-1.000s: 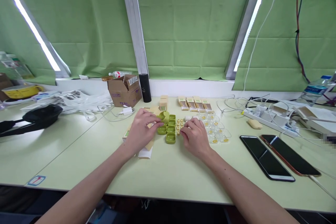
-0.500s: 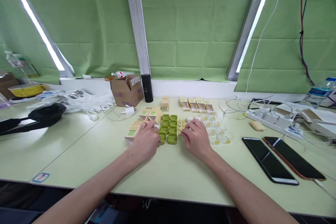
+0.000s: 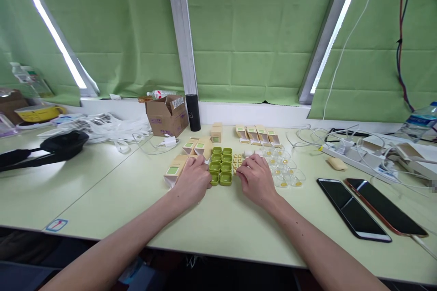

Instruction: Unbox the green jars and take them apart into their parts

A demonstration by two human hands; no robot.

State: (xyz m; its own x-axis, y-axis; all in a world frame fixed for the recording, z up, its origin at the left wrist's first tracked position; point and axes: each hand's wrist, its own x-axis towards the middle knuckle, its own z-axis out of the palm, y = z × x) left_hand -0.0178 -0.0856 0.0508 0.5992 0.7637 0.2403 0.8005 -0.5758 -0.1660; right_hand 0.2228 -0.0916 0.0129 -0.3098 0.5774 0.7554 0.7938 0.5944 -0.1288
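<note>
Several small olive-green square trays [image 3: 226, 178] stand in two columns on the table. My left hand [image 3: 194, 176] rests at their left side, fingers curled against the nearest left tray; what it may grip is hidden. Just right of the trays lie small yellow pieces [image 3: 237, 160] in short rows. My right hand [image 3: 256, 176] touches the near end of those pieces, its fingers pinched together on something too small to make out. Clear plastic cups with yellow bits [image 3: 282, 182] sit to the right of it. Kraft boxes with green labels [image 3: 173, 169] lie beside my left hand.
More kraft packets [image 3: 262, 134] and a small upright box [image 3: 216, 132] are at the back. A cardboard box [image 3: 166, 117] and a black bottle [image 3: 193, 112] stand by the wall. Two phones [image 3: 353, 209] and a power strip [image 3: 358, 163] are at the right.
The view has shifted slightly. My left hand has closed in a little against the trays, and the nearest trays now sit more evenly in line. My right hand is almost unchanged.
</note>
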